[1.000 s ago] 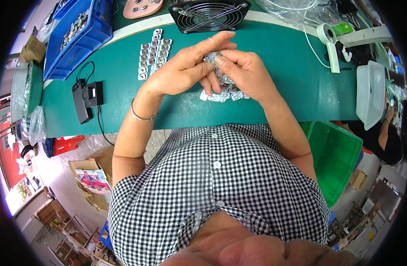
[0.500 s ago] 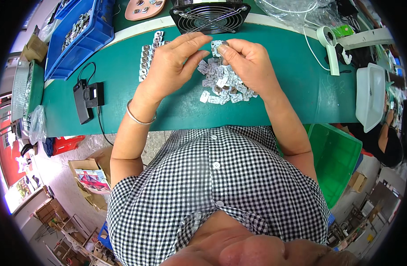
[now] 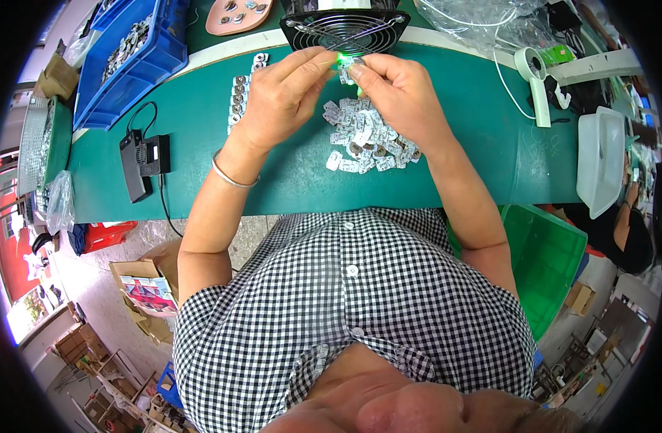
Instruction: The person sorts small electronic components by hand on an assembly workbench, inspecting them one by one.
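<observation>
"Light (image 3: 342,59) glows green above the far half of a green worktable (image 3: 482,137), in front of a black fan (image 3: 345,36). Whose fingers do we see there?"

"We see one person's, both bare. The right hand (image 3: 406,97) pinches a small white piece (image 3: 346,73) between thumb and bent forefinger, above the tabletop. The left hand (image 3: 279,97) is raised just beside it, fingers bunched toward the glow; whether those fingertips grip the piece, we cannot tell."

"And what do we find around them?"

"We find a loose pile of white pieces (image 3: 363,130) on the near side of the held one, with a few dark round parts (image 3: 356,149) among them. To the left, a column of pieces with dark centres (image 3: 238,91) runs partly behind the left hand."

"Farther out?"

"At far left we have a blue bin (image 3: 170,49) of small parts and a pink tray (image 3: 222,30) with several more. Nearer on the left lies a black device (image 3: 135,169) with a cable. On the right we note a pale hand-held fan (image 3: 541,94) and a white tub (image 3: 600,166)."
</observation>
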Available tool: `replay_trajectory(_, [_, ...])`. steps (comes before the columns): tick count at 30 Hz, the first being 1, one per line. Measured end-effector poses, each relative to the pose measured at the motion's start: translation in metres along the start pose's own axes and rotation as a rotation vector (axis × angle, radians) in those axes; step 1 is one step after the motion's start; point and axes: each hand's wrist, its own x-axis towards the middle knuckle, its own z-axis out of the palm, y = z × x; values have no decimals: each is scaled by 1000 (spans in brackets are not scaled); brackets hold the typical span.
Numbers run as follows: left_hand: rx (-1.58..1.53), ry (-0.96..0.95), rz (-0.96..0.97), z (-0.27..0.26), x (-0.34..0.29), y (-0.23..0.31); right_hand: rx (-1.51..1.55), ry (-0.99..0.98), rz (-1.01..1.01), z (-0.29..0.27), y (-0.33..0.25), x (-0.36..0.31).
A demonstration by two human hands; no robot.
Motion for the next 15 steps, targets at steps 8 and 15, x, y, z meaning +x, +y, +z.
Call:
replay_trajectory(8, [-111,63,-208,3,6,3,-27,39,-44,-1,3,18])
replay_trajectory(15, [44,35,-189,12,-5,24,139,65,127,4,12,8])
